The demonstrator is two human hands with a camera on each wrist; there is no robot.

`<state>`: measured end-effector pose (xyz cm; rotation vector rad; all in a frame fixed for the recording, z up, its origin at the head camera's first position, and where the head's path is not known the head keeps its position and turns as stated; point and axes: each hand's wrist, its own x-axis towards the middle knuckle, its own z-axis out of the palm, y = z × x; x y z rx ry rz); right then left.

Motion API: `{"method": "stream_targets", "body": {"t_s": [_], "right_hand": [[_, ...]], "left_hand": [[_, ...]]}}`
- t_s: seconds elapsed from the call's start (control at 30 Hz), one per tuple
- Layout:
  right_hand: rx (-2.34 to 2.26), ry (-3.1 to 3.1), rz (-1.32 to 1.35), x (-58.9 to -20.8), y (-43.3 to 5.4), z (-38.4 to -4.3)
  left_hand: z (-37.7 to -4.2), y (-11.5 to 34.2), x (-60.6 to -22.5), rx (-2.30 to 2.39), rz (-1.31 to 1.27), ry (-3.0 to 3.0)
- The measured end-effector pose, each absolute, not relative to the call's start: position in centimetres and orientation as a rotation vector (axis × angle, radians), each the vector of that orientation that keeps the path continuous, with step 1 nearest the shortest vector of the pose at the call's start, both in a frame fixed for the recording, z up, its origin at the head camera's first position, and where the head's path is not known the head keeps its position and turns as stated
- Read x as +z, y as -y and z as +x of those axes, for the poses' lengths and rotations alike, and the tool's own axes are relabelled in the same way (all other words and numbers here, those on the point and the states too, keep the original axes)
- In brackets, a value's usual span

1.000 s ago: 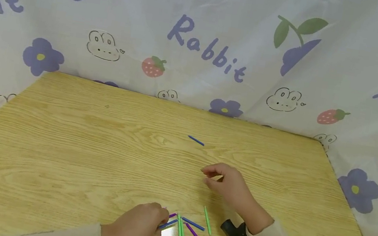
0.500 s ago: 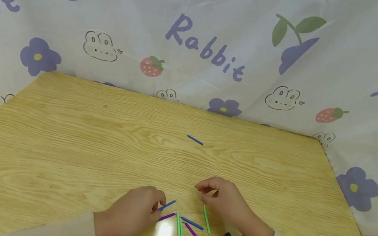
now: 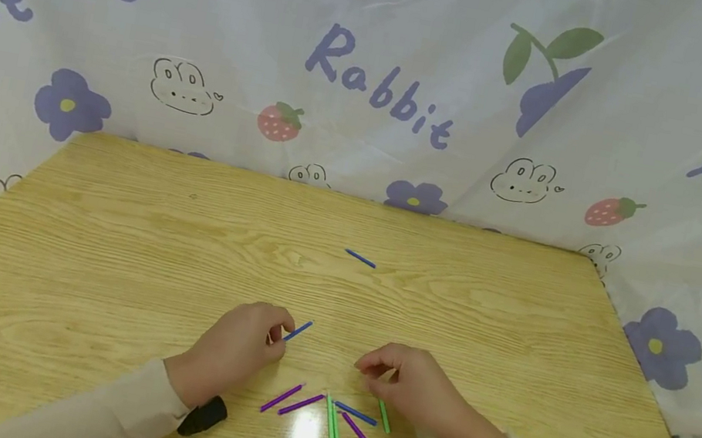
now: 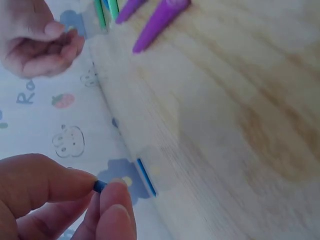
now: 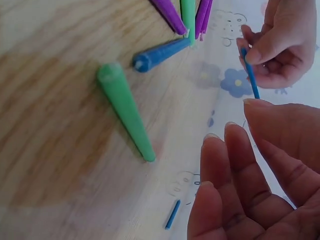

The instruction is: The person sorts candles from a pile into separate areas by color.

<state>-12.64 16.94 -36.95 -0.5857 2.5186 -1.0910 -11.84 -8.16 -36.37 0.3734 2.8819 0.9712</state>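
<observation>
My left hand (image 3: 232,351) pinches a slim blue crayon (image 3: 299,330) between thumb and fingers, above the wooden table. In the left wrist view only the butt of that blue crayon (image 4: 99,186) shows; in the right wrist view most of its length sticks out. Opposite, my right hand (image 3: 423,390) hovers with loosely bent fingers and nothing between them. Below it lies a green crayon (image 3: 384,417), partly covered by the hand in the head view. Two purple crayons (image 3: 281,398) lie side by side nearer the left hand.
Between the wrists lie two green crayons (image 3: 337,436), another blue crayon (image 3: 355,413) and a third purple crayon (image 3: 359,434). A lone blue crayon (image 3: 360,258) rests farther back on the table (image 3: 176,251). A printed curtain (image 3: 252,21) hangs behind the table.
My left hand has lifted the blue crayon from the pile and carried it forward and left, uncovering two purple crayons. My right hand has drawn back toward the pile, over the green crayon.
</observation>
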Motion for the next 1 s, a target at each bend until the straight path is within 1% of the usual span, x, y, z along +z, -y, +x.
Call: {"method": "stream_targets", "body": {"t_s": [0.33, 0.63, 1.0], "right_hand": [[-1.007, -2.513, -0.661, -37.2, -16.9, -12.1], [-0.957, -2.465, -0.657, -37.2, -16.8, -11.7], [-0.905, -2.442, -0.728, -37.2, -16.9, -11.7]], "left_hand": [[-13.9, 9.1, -37.1, 1.027, 0.374, -2.909], [-15.6, 9.7, -37.2, 1.058, 0.373, -2.907], [-17.5, 10.0, -37.6, 1.048, 0.336, -2.911]]}}
